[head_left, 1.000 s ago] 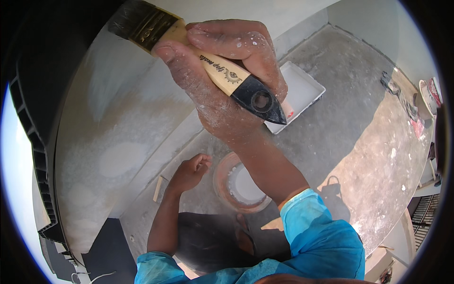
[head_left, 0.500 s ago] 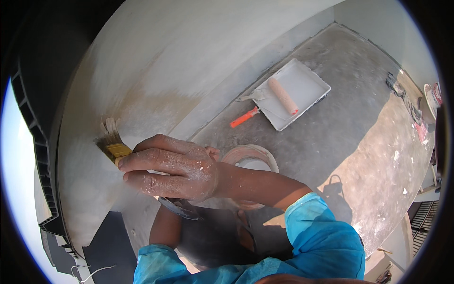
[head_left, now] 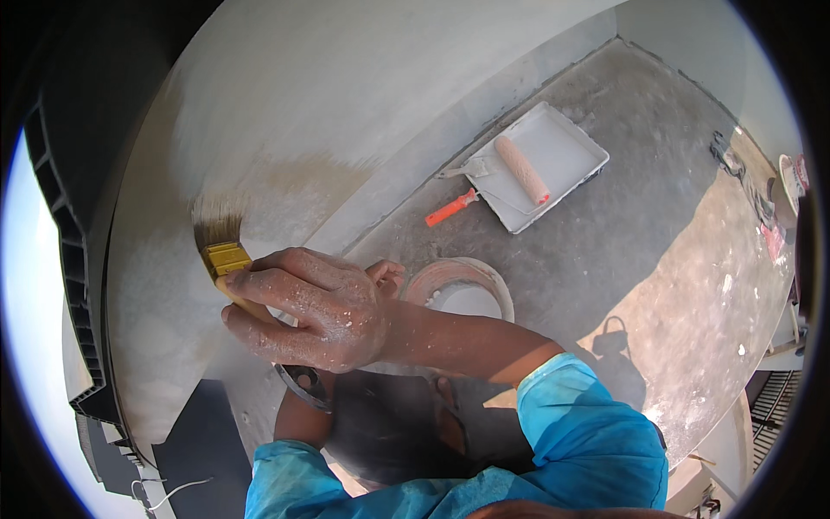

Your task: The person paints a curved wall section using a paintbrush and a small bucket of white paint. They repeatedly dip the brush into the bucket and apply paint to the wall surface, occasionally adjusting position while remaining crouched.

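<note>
My right hand point(head_left: 316, 303) is closed round the handle of a flat paintbrush point(head_left: 228, 256), which has a yellow ferrule. Its dark bristles press against the wall point(head_left: 285, 112) and fan upward, leaving whitish streaks over a browner patch. White specks dot the hand's back. Behind it, my left hand point(head_left: 387, 275) is mostly hidden; a few loosely bent fingers show, with nothing visible in them. A dark round band sits on the left wrist. Close to those fingers, a round bucket point(head_left: 499, 281) of white paint stands on the floor, partly covered by my right forearm.
Farther off on the floor point(head_left: 640, 164) lies a paint tray point(head_left: 566, 130) with white paint. A roller point(head_left: 523, 170) with an orange handle rests across it, beside a paint-smeared scraper point(head_left: 467, 169). A wall corner is at the back; sunlight falls on the right side.
My right hand has turned the paintbrush more upright. The bristles have moved slightly right and up along the wall. More of the left fingers and bucket shows.
</note>
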Demonstrator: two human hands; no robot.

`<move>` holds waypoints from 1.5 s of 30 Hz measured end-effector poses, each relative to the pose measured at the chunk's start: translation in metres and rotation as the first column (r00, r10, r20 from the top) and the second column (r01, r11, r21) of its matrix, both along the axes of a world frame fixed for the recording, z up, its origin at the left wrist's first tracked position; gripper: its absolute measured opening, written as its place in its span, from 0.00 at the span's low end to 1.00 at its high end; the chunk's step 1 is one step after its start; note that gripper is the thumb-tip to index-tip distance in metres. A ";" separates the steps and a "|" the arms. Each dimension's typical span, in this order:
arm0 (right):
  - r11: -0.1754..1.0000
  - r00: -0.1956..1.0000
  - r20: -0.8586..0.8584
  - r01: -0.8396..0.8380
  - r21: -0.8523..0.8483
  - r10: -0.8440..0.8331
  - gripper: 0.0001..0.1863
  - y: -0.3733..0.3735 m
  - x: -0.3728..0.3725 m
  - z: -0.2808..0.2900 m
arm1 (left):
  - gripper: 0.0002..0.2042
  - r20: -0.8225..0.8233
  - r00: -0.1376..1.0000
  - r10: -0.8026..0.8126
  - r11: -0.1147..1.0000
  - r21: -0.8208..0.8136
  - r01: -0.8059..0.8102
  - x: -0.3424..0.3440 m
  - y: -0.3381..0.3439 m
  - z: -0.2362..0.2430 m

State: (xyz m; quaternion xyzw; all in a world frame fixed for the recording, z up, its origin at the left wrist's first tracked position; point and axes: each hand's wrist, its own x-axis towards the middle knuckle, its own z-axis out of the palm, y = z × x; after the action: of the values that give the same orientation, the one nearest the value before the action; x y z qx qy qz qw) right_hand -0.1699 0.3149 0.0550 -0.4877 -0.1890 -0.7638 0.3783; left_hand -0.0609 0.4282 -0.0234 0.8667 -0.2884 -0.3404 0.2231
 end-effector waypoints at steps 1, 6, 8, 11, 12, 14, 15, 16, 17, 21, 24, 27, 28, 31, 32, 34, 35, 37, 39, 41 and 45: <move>0.996 0.996 0.004 -0.085 -0.015 0.086 0.12 0.001 -0.006 0.003 | 0.20 -0.104 0.994 0.039 0.999 -0.016 -0.041 0.023 0.014 -0.011; 0.959 0.967 -0.166 -0.152 0.237 0.195 0.14 -0.087 0.006 -0.036 | 0.17 0.053 0.995 -0.086 0.995 -0.046 0.088 0.024 0.014 -0.019; 0.968 0.974 -0.166 -0.116 0.223 0.155 0.14 -0.087 0.003 -0.027 | 0.17 0.203 0.972 -0.120 0.992 -0.020 0.127 0.010 0.013 -0.004; 0.990 0.997 -0.052 0.061 0.127 -0.055 0.12 -0.054 -0.011 0.011 | 0.17 0.256 0.958 -0.132 0.980 0.179 0.087 0.008 0.015 0.008; 0.996 0.999 0.014 0.039 0.076 -0.040 0.16 -0.031 -0.007 0.018 | 0.17 0.215 0.973 -0.089 0.989 0.132 0.062 0.009 0.014 0.008; 0.999 0.998 0.061 -0.004 -0.047 0.006 0.18 0.009 -0.009 0.024 | 0.18 0.113 0.993 -0.032 0.998 0.049 0.027 0.002 0.009 0.005; 0.993 0.989 0.090 -0.114 -0.035 0.116 0.17 0.005 -0.008 0.023 | 0.18 0.102 0.994 -0.036 0.998 0.051 0.031 0.000 0.007 0.006; 0.978 0.972 0.107 -0.207 -0.032 0.209 0.17 -0.002 -0.009 0.019 | 0.18 0.077 0.995 -0.055 0.998 0.043 0.052 -0.003 0.000 0.002; 0.977 0.972 0.098 -0.214 -0.003 0.213 0.15 -0.018 -0.010 0.016 | 0.19 0.053 0.997 -0.054 0.998 0.037 0.052 -0.003 0.001 -0.001; 0.876 0.990 0.125 -0.117 0.468 0.066 0.09 -0.137 -0.007 -0.006 | 0.18 0.140 0.984 -0.113 0.990 0.100 0.099 -0.007 0.009 0.004; 0.762 0.907 0.075 0.300 0.574 -0.414 0.07 -0.197 -0.014 -0.025 | 0.17 0.131 0.989 -0.070 0.997 0.052 0.064 -0.004 0.012 0.005; 0.796 0.867 -0.036 0.471 0.381 -0.497 0.12 -0.150 -0.005 -0.034 | 0.16 0.127 0.991 -0.051 0.998 0.042 0.046 0.005 0.018 0.004; 0.877 0.916 -0.053 0.397 0.271 -0.398 0.17 -0.114 0.004 -0.043 | 0.16 0.118 0.991 -0.070 0.997 0.032 0.067 0.007 0.014 -0.002; 0.993 0.992 -0.047 0.120 0.013 -0.119 0.16 0.000 0.013 -0.063 | 0.15 -0.132 0.988 0.077 0.983 -0.158 -0.097 0.014 0.008 -0.016; 1.000 0.998 -0.061 -0.001 -0.005 0.000 0.16 0.028 0.011 -0.071 | 0.15 0.033 0.999 0.024 0.999 -0.047 -0.022 0.003 -0.004 -0.007; 0.985 0.981 -0.088 -0.172 0.002 0.172 0.15 0.038 0.005 -0.070 | 0.15 0.052 0.999 0.007 1.000 0.015 -0.008 0.005 -0.007 0.003; 0.979 0.969 -0.140 -0.205 0.009 0.204 0.15 0.019 0.002 -0.079 | 0.15 0.029 0.999 -0.013 1.000 0.027 0.013 0.010 -0.008 -0.006; 0.934 0.934 -0.098 -0.329 0.143 0.344 0.15 -0.026 0.011 -0.085 | 0.16 0.047 0.998 -0.034 0.997 0.076 0.030 0.011 -0.001 0.005; 0.915 0.977 -0.146 -0.088 0.394 0.157 0.12 -0.097 0.002 -0.091 | 0.18 0.034 0.996 -0.088 0.990 0.110 0.083 0.012 -0.006 0.007; 0.849 0.929 -0.220 0.363 0.383 -0.297 0.11 -0.142 -0.002 -0.099 | 0.18 0.034 0.997 -0.075 0.990 0.125 0.070 0.011 -0.011 0.009; 0.881 0.975 -0.115 0.223 0.417 -0.192 0.11 -0.110 0.002 -0.102 | 0.18 0.069 0.992 -0.103 0.984 0.155 0.092 0.005 -0.018 0.006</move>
State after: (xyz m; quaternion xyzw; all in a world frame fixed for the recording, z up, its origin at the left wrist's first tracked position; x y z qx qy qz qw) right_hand -0.1675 0.2047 -0.0465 -0.4369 0.0495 -0.8050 0.3982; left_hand -0.0558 0.4103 -0.0176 0.8783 -0.3121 -0.3385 0.1286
